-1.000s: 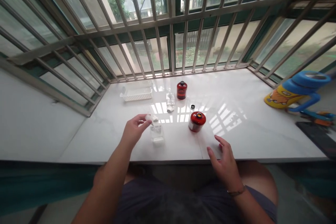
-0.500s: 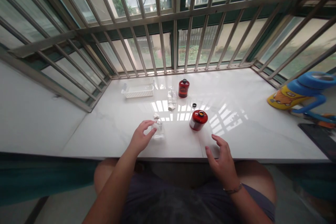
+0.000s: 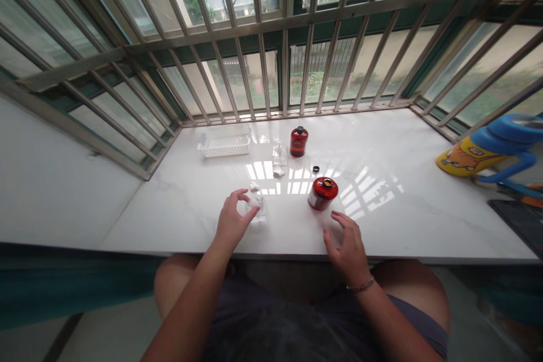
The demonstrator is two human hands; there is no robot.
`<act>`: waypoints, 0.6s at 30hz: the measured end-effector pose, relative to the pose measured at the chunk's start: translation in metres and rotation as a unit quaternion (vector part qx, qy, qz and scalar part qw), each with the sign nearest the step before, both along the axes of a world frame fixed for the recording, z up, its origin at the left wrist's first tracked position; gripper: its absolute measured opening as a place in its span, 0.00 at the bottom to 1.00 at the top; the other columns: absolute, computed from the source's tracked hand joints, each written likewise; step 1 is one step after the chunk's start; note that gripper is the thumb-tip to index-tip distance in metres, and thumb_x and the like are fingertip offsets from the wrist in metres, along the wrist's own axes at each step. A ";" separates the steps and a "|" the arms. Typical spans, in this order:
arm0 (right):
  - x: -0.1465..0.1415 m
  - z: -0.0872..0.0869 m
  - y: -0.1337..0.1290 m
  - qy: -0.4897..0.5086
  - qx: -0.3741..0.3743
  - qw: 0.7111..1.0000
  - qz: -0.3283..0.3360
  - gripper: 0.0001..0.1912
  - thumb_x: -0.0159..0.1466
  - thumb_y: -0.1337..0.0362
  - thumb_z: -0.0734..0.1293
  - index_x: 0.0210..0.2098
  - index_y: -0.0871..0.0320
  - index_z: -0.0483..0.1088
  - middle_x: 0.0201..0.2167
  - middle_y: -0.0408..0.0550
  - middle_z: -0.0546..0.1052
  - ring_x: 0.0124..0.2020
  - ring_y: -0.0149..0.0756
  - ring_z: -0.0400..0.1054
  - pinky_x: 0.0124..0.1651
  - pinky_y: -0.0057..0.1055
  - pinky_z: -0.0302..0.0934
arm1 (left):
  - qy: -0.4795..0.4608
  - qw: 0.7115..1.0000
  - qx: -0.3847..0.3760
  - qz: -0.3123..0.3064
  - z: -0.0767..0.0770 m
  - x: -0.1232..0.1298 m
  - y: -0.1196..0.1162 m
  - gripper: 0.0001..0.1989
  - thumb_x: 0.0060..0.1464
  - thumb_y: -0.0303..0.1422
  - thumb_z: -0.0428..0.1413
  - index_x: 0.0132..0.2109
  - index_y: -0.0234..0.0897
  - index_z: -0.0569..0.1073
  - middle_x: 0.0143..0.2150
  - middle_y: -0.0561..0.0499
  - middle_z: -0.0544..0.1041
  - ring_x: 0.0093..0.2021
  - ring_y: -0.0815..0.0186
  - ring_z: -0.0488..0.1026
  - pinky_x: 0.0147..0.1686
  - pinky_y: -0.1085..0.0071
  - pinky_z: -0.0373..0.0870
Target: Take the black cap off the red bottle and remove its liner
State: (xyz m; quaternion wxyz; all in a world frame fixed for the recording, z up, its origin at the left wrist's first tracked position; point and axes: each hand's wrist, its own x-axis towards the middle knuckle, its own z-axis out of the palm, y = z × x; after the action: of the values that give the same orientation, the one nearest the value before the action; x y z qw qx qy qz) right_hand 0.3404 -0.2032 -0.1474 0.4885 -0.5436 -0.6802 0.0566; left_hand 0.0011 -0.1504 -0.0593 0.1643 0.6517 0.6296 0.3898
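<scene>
My left hand [image 3: 235,216] is at a small clear glass container [image 3: 260,217], thumb and fingers apart around its top. I cannot tell whether they touch it. A small crumpled white piece [image 3: 254,187] lies just beyond that container. My right hand [image 3: 345,242] hovers over the table's near part, its fingers spread and nothing between them. Nearest to it stands an uncapped dark red bottle [image 3: 323,194], upright with a pale label. A small black cap [image 3: 316,169] lies behind this bottle.
Farther back stand a second red bottle [image 3: 299,142] with a black top and another clear container [image 3: 279,156], a white stopper-like piece [image 3: 278,172] before it. A white perforated basket [image 3: 224,150] is at the back left. On the right are a blue-yellow flask [image 3: 479,150] and a dark phone-like slab [image 3: 515,226].
My left hand has shifted slightly right, farther over the clear container. My right hand has moved left and a little up, closer to the uncapped bottle.
</scene>
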 end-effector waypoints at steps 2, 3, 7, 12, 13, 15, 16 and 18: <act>0.000 -0.002 0.000 -0.004 0.002 1.000 0.002 0.25 0.72 0.62 0.69 0.67 0.54 0.66 0.61 0.60 0.75 0.63 0.55 0.70 0.66 0.62 0.68 | -0.003 1.000 -0.015 -0.013 0.000 -0.001 -0.001 0.26 0.60 0.39 0.66 0.62 0.48 0.70 0.51 0.50 0.82 0.57 0.53 0.79 0.64 0.50 0.72; 0.001 -0.002 0.000 -0.003 0.001 1.000 0.001 0.25 0.72 0.62 0.69 0.67 0.54 0.66 0.61 0.60 0.75 0.63 0.55 0.70 0.66 0.62 0.68 | -0.007 0.999 -0.024 -0.025 0.000 -0.001 -0.002 0.26 0.62 0.38 0.65 0.64 0.48 0.69 0.53 0.50 0.82 0.58 0.53 0.79 0.65 0.50 0.71; 0.001 -0.002 -0.001 -0.005 -0.006 1.000 0.002 0.25 0.72 0.62 0.69 0.67 0.53 0.65 0.61 0.60 0.75 0.63 0.55 0.70 0.66 0.61 0.68 | -0.015 0.998 -0.023 -0.056 -0.004 -0.001 -0.005 0.28 0.63 0.38 0.64 0.66 0.46 0.66 0.63 0.45 0.78 0.66 0.52 0.74 0.71 0.48 0.66; 0.000 -0.003 -0.001 -0.020 -0.011 1.000 0.004 0.25 0.72 0.62 0.69 0.67 0.53 0.64 0.61 0.60 0.75 0.64 0.55 0.70 0.66 0.61 0.68 | -0.016 1.000 -0.012 -0.001 -0.003 0.002 -0.005 0.30 0.58 0.41 0.69 0.63 0.46 0.69 0.54 0.49 0.80 0.60 0.52 0.78 0.67 0.50 0.70; -0.001 -0.004 -0.001 -0.021 -0.010 1.000 0.004 0.25 0.72 0.62 0.68 0.67 0.53 0.64 0.61 0.60 0.74 0.64 0.55 0.70 0.66 0.61 0.68 | -0.015 1.000 -0.019 0.003 -0.001 0.003 -0.005 0.28 0.59 0.40 0.68 0.63 0.46 0.69 0.53 0.50 0.80 0.60 0.52 0.78 0.67 0.51 0.70; 0.000 -0.005 -0.001 -0.024 -0.010 1.000 0.004 0.25 0.72 0.62 0.68 0.68 0.53 0.64 0.61 0.60 0.75 0.64 0.55 0.70 0.66 0.62 0.68 | -0.018 0.999 -0.031 -0.002 0.003 0.003 -0.007 0.26 0.62 0.38 0.65 0.64 0.46 0.68 0.53 0.50 0.81 0.60 0.53 0.78 0.66 0.52 0.71; 0.000 -0.005 -0.001 -0.026 -0.009 1.000 0.005 0.25 0.72 0.62 0.68 0.68 0.53 0.64 0.61 0.60 0.75 0.64 0.55 0.70 0.66 0.62 0.68 | -0.021 0.999 -0.034 -0.012 0.003 0.003 -0.008 0.25 0.63 0.37 0.63 0.65 0.46 0.68 0.54 0.49 0.81 0.60 0.53 0.78 0.66 0.52 0.71; -0.001 -0.006 -0.001 -0.027 -0.007 1.000 0.005 0.25 0.72 0.62 0.68 0.67 0.53 0.64 0.61 0.60 0.75 0.63 0.55 0.70 0.66 0.61 0.68 | -0.028 0.998 -0.033 -0.036 0.003 0.002 -0.009 0.26 0.64 0.35 0.60 0.66 0.46 0.66 0.58 0.47 0.81 0.63 0.54 0.76 0.68 0.51 0.69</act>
State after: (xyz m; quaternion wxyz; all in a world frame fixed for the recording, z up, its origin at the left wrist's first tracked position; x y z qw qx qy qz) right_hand 0.3399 -0.2040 -0.1530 0.4659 -0.5450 -0.6954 0.0494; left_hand 0.0027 -0.1595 -0.0564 0.2174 0.6566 0.6135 0.3812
